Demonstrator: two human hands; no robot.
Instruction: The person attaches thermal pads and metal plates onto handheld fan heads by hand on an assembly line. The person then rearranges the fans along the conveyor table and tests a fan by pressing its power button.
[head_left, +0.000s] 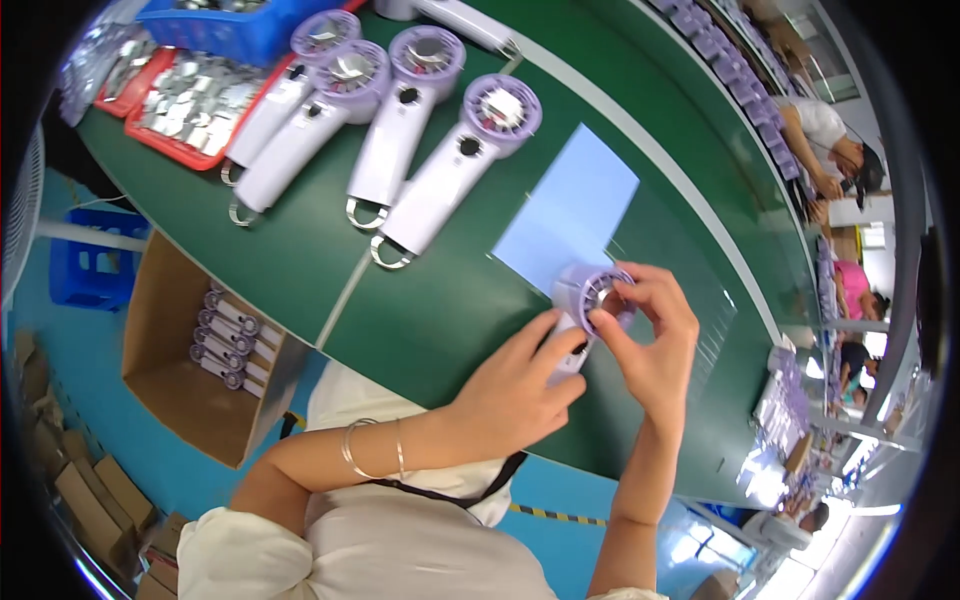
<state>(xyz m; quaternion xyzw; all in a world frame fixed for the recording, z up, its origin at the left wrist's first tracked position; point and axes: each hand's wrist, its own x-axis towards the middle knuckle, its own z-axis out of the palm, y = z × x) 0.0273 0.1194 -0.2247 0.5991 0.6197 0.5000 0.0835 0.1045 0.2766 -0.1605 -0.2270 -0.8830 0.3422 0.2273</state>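
Observation:
A pale lilac handheld fan (574,288) with a round slotted head is held over the green table. My left hand (515,390) has its fingers wrapped around the fan's handle, just below the head. My right hand (660,335) grips the head from the right, thumb and fingertips at its front face around the shiny centre. Whether a separate small part sits under those fingertips is hidden. Just behind the fan lies a light blue sheet (575,205). Several similar fans, including the nearest one (450,180), lie to the left with metal loops at their handle ends.
At the far left are a red tray (217,155) of small silvery parts and a blue bin (230,35). A cardboard box (160,340) below the table edge holds several fans. Across the green conveyor (690,110), other people work beside rows of lilac parts.

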